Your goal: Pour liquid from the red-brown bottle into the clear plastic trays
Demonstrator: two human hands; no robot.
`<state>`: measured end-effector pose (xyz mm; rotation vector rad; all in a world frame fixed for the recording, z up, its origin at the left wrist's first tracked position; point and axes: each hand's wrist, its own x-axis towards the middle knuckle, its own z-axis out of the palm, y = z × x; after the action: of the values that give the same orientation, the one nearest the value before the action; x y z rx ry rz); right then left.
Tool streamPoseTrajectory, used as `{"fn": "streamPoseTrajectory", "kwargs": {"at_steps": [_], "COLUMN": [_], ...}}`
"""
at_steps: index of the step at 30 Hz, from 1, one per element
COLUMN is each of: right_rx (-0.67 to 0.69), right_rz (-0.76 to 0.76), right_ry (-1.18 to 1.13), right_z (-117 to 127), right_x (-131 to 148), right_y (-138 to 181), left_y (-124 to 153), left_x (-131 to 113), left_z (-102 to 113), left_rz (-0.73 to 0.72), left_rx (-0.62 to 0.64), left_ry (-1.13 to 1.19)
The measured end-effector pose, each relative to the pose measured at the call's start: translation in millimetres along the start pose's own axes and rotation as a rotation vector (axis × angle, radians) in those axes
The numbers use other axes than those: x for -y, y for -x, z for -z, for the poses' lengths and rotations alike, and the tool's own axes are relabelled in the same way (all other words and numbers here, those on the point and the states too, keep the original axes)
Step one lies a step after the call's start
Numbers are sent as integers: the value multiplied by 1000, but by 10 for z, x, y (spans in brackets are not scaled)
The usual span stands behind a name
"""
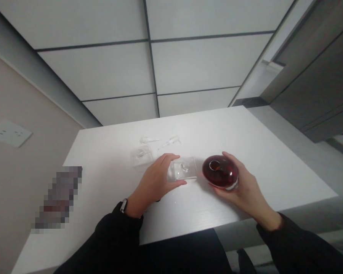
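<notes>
left hand (156,180) grips a clear block (185,170) between thumb and fingers, the thumb along its near edge and the fingers curled over its far left corner. the block sits on the white table (274,167), near the middle, and a small round form shows inside the clear material. right hand (242,186) cups a round dark red bottle (220,172) from the right and from below, palm against its side; the bottle is tilted so that its round opening faces up toward the camera, and its lower edge looks to be on or just above the table. block and bottle lie just beside each other, with a thin gap between them.

behind the left hand, a second clear block (142,156) rests on the table, a little apart from the first. further back lie two small clear pieces (160,141), side by side; their shape is too faint to tell. a watch (124,206) sits on the left wrist, and both arms wear black sleeves (117,243). a white wall socket (10,133) is on the beige wall to the left. a blurred patch covers something at the table's left edge.
</notes>
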<state>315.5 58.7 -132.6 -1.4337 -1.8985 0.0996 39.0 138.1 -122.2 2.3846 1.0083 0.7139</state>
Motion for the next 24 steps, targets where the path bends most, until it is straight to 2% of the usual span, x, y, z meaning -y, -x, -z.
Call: {"fn": "streamPoseTrajectory", "kwargs": {"at_steps": [5, 11, 24], "right_rx": [80, 128, 212], "right_rz": [113, 230, 337], "right_ry": [85, 166, 283], "right_z": [40, 54, 190], "right_x": [-34, -4, -38], "right_y": [-96, -178, -313], "left_y": [155, 170, 163], "left_x": [-45, -49, -83], "left_z": [45, 24, 39], "left_rz": [30, 49, 49], "left_rx": [21, 42, 45], "left_ry": [43, 69, 109]}}
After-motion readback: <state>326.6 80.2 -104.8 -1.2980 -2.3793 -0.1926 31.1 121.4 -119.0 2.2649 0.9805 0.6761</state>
